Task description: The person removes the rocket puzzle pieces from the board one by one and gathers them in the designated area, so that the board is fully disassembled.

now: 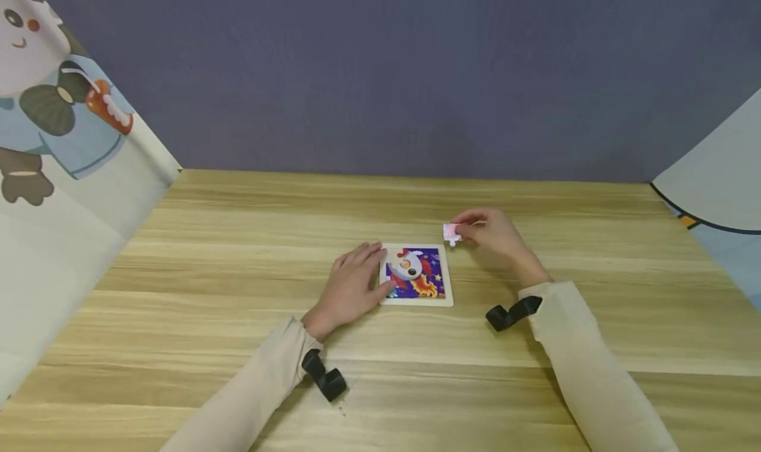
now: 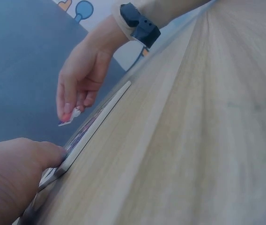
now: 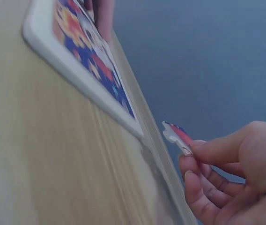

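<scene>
A small square jigsaw puzzle in a white frame (image 1: 448,292) lies on the wooden table, with a cartoon face, flames and stars on dark blue. My left hand (image 1: 352,283) rests along its left side, fingers extended toward the far corner. In the left wrist view the thumb (image 2: 52,154) presses on the frame's edge. Just beyond the far right corner, my right hand (image 1: 490,235) pinches a puzzle piece (image 1: 451,234) between thumb and fingertips. The right wrist view shows this piece (image 3: 177,137) raised and tilted, with red and blue on its printed face.
The wood-grain table (image 1: 238,240) runs back to a plain dark blue-grey panel (image 1: 380,75). A cartoon-printed wall (image 1: 71,174) stands at the left, and another printed surface (image 1: 725,168) at the right. Black straps with camera mounts (image 1: 512,313) sit on both wrists.
</scene>
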Demonstrator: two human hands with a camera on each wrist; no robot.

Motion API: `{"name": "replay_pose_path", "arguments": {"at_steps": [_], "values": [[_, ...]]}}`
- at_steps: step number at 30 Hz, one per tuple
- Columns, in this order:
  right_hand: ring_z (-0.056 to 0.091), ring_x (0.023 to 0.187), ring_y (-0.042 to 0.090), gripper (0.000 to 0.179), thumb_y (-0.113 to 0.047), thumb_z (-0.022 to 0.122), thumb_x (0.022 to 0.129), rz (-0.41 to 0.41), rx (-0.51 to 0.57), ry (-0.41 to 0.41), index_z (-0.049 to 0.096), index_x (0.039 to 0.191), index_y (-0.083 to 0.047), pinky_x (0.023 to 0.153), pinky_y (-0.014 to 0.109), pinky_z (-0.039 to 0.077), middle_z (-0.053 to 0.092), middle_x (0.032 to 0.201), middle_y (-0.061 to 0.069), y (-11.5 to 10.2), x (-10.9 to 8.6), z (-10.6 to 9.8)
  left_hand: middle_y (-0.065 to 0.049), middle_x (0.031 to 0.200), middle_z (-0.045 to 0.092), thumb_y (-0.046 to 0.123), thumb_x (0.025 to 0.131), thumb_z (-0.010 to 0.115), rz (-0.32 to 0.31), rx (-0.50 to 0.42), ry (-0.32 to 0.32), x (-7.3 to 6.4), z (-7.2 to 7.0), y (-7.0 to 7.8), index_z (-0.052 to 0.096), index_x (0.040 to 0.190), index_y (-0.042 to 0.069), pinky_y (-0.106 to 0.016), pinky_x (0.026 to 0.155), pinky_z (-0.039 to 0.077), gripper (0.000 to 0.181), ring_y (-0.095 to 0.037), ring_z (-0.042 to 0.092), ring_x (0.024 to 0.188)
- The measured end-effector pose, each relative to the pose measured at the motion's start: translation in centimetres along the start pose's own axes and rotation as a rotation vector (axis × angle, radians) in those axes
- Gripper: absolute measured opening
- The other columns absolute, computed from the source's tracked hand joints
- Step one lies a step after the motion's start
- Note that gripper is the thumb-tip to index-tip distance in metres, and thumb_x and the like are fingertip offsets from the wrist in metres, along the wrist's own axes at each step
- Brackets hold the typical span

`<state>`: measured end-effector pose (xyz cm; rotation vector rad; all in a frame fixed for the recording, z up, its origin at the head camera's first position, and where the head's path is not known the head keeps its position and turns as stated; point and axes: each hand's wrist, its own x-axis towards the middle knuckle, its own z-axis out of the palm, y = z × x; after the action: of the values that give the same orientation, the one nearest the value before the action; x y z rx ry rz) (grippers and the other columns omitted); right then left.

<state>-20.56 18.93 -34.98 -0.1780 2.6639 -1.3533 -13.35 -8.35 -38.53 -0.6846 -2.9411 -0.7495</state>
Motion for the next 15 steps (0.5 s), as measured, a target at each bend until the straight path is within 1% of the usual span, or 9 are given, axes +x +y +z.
{"name": "replay_pose_path", "arguments": {"at_steps": [5, 7, 12, 15], "values": [[0.061, 0.073, 0.009, 0.026, -0.008, 0.058, 0.093, 0.020, -0.015, 0.016, 0.064, 0.116, 0.005, 0.065, 0.021, 0.052, 0.065, 0.104, 0.023, 0.9, 0.0, -1.3, -0.012, 0.151, 0.038, 0.042, 0.092, 0.056, -0.001, -0.003, -0.002, 0.0, -0.1, 0.1, 0.045, 0.140, 0.005, -0.052, 0.114, 0.022, 0.062, -0.032, 0.031, 0.141], [0.061, 0.072, 0.008, 0.027, -0.008, 0.057, 0.094, 0.032, -0.023, 0.015, 0.063, 0.116, 0.006, 0.065, 0.020, 0.052, 0.064, 0.107, 0.024, 1.2, 0.0, -1.6, -0.012, 0.151, 0.038, 0.042, 0.092, 0.057, -0.001, -0.002, -0.005, 0.0, -0.1, 0.1, 0.045, 0.140, 0.005, -0.052, 0.114, 0.021, 0.062, -0.032, 0.031, 0.141], [0.060, 0.072, 0.008, 0.030, -0.009, 0.057, 0.094, 0.063, -0.045, 0.013, 0.061, 0.119, 0.007, 0.064, 0.019, 0.051, 0.061, 0.114, 0.027, 1.8, 0.1, -2.2, -0.012, 0.151, 0.038, 0.042, 0.092, 0.057, -0.002, -0.001, -0.003, -0.1, -0.1, 0.1, 0.045, 0.140, 0.005, -0.053, 0.114, 0.022, 0.062, -0.033, 0.030, 0.141], [0.060, 0.072, 0.009, 0.030, -0.009, 0.056, 0.094, 0.071, -0.043, 0.008, 0.061, 0.119, 0.007, 0.064, 0.019, 0.051, 0.061, 0.115, 0.028, 2.2, 0.2, -2.3, -0.012, 0.151, 0.037, 0.042, 0.092, 0.057, -0.001, -0.004, -0.002, -0.2, -0.1, 0.2, 0.045, 0.140, 0.005, -0.053, 0.114, 0.022, 0.062, -0.033, 0.030, 0.141]]}}
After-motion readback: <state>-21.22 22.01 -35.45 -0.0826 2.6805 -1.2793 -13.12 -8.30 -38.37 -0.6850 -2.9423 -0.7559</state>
